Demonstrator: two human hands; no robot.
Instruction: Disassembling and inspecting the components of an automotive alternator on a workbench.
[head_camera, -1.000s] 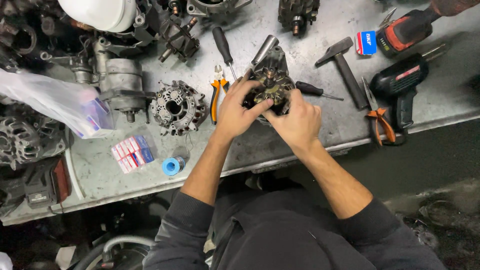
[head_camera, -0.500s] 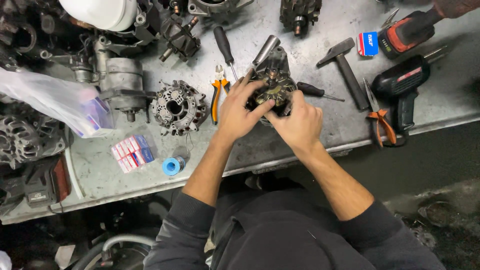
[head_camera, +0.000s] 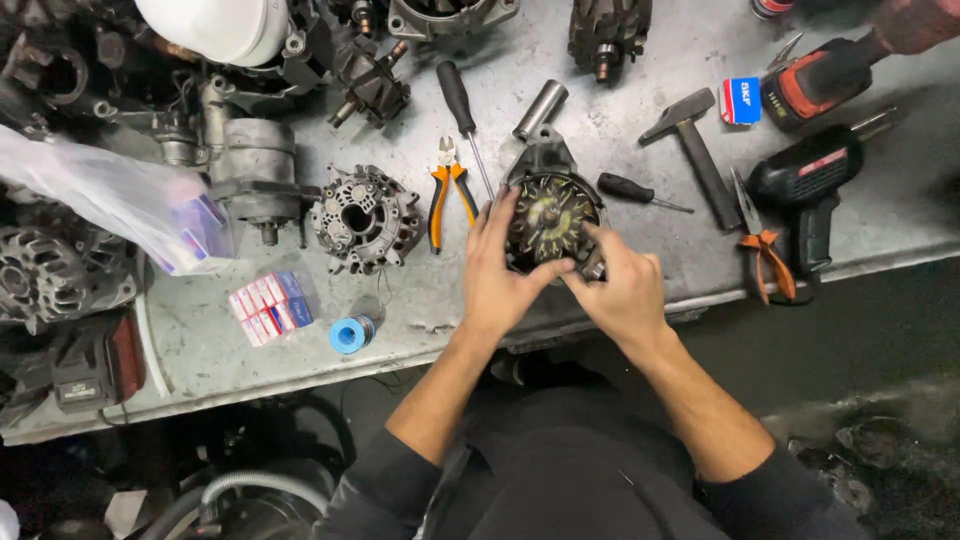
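Note:
Both my hands hold a round alternator part with a fan-like, yellowish face on the grey metal workbench. My left hand grips its left and lower edge, fingers spread up along the rim. My right hand holds its lower right side, index finger reaching onto the face. A second alternator housing, round and finned, lies left of it. Orange-handled pliers and a black-handled screwdriver lie between the two.
A hammer, a small screwdriver, orange-handled cutters and two power tools lie to the right. Several alternator parts crowd the left and back. A blue solder spool and small boxes sit near the front edge.
My hands have shifted lower on the part, so its fan-like face now shows. The part stays in the same spot on the bench.

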